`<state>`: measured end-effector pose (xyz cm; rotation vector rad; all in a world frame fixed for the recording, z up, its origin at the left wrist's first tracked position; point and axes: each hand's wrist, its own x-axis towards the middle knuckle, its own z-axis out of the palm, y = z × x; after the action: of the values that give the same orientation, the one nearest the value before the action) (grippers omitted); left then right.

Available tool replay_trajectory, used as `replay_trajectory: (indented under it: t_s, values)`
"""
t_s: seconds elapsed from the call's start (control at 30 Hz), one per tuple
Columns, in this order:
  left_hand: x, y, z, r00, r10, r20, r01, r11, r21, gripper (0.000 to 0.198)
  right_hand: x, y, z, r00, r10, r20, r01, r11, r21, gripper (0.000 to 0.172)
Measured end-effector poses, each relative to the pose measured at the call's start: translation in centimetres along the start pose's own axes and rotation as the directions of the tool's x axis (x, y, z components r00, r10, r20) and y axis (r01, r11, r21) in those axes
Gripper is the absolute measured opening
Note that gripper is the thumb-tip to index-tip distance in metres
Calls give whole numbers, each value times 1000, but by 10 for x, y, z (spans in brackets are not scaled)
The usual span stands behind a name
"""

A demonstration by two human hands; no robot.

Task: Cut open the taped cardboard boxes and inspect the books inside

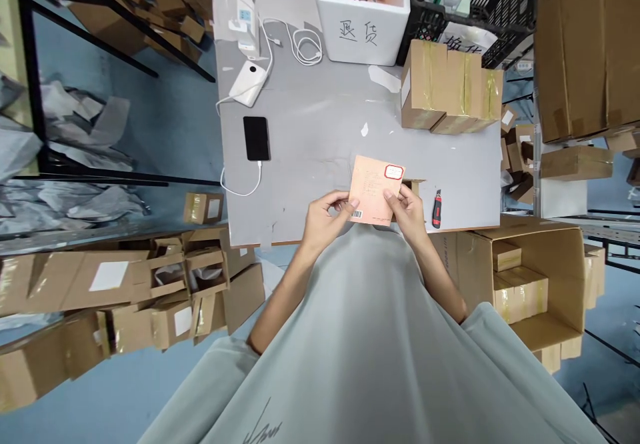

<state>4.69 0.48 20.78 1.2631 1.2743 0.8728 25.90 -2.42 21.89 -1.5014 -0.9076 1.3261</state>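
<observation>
Between my two hands is a flat pink booklet (373, 191) with a red-framed label at its upper right and a barcode at its lower left. My left hand (327, 217) pinches the booklet's left edge, thumb on top. On the right side, my right hand (407, 212) grips it the same way, with the thumb on its face. Partly hidden behind the booklet and my right hand, a small cardboard piece (414, 185) lies on the grey table (315, 137). A red and black box cutter (437, 209) rests just right of my right hand.
Taped cardboard boxes (425, 94) stand at the table's back right, by a black crate (505, 4). A white bin (363, 27) holds packets. A black phone (257, 139), white power bank (248, 84) and cables lie left. An open carton (560, 277) stands right; more boxes (115, 277) are left.
</observation>
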Motion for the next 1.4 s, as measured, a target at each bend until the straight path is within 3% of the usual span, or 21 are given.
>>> replay_trajectory:
  t_s: [0.17,0.23,0.3,0.37,0.47,0.53,0.6,0.67,0.73,0.77,0.83,0.9,1.0,1.13,1.2,1.27,1.33,1.4]
  values:
    - [-2,2,13,981,84,-175,-68,993,94,34,8,21,0,981,-10,-195,-11,994,-106,80]
    - [-3,4,18,966,160,-204,-123,975,185,29,4,21,8,990,26,-140,-35,998,-59,84]
    - [-4,6,22,959,232,-162,-190,953,236,24,-4,18,20,997,80,20,-80,996,28,84]
    - [-5,5,28,948,311,-74,-286,929,237,20,-9,17,31,995,76,66,-83,991,107,78]
    - [-3,0,35,934,356,-8,-344,908,238,25,-7,20,40,998,54,-18,-50,981,187,60]
    - [3,-6,35,934,354,40,-355,915,194,27,1,22,38,994,74,-75,-55,973,226,58]
    - [13,-10,30,952,303,40,-306,941,143,27,9,21,32,987,110,-116,-76,961,266,61]
    - [23,-15,21,978,204,-47,-198,974,111,28,15,18,24,980,162,-118,-122,949,290,68]
    - [33,-19,11,989,40,-144,-35,999,33,38,20,15,17,975,206,-82,-176,944,278,73]
    - [38,-21,8,988,-68,-139,63,997,-41,47,22,13,15,974,220,-63,-196,945,261,74]
    - [44,-25,3,958,-285,3,279,936,-214,63,27,11,14,973,228,-40,-213,949,234,78]
    - [46,-28,2,896,-404,186,444,839,-314,70,33,12,16,972,235,-30,-222,949,226,82]
    - [46,-36,4,865,-453,215,501,763,-409,78,42,19,25,967,252,-29,-239,942,235,87]
    - [54,-51,4,875,-457,158,470,728,-499,75,54,40,32,955,295,-23,-276,917,289,89]
    - [71,-54,3,889,-441,121,437,741,-510,71,70,45,32,959,283,2,-270,911,311,87]
    - [100,-44,0,918,-388,87,377,779,-502,73,98,32,31,971,238,38,-237,916,323,84]
    - [141,-16,-4,960,-274,58,269,844,-465,77,136,-2,31,984,158,82,-176,926,334,79]
    - [191,28,-7,995,-100,-6,89,913,-398,74,182,-52,34,995,45,90,-77,916,393,68]
